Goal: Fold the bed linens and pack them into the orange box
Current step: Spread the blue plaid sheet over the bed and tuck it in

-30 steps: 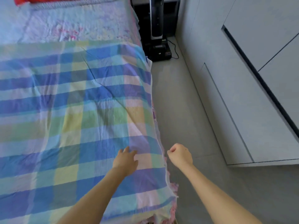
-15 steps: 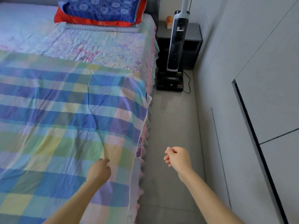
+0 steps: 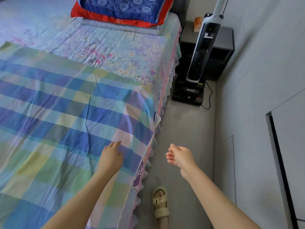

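Two hands: we log both low in the view, the left toward 7 o'clock, the right toward 5 o'clock.
Left hand [image 3: 111, 158]: rests palm down on the plaid sheet near its right edge; fingers fairly straight and slightly spread, gripping nothing.
Right hand [image 3: 180, 156]: hangs above the floor [image 3: 186, 123], apart from the bed; fingers loosely curled toward the palm, holding nothing.
Plaid sheet [image 3: 66, 121]: blue, green and yellow checks; we find it spread flat over the bed from 9 to 6 o'clock, its right edge draped over the bedside, with a few creases through the middle.
Floral bedspread [image 3: 123, 52]: lies under the sheet, showing toward 12 o'clock; its frilled pink border hangs down the bedside.
Pillows [image 3: 122, 9]: stacked at 12 o'clock, blue floral over red.
Upright vacuum [image 3: 203, 52]: at 1 o'clock, standing on its dock in front of a dark nightstand [image 3: 226, 47].
Sandal [image 3: 160, 202]: beige, worn on a foot at 6 o'clock.
Cabinet fronts [image 3: 264, 80]: pale grey, along 3 o'clock.
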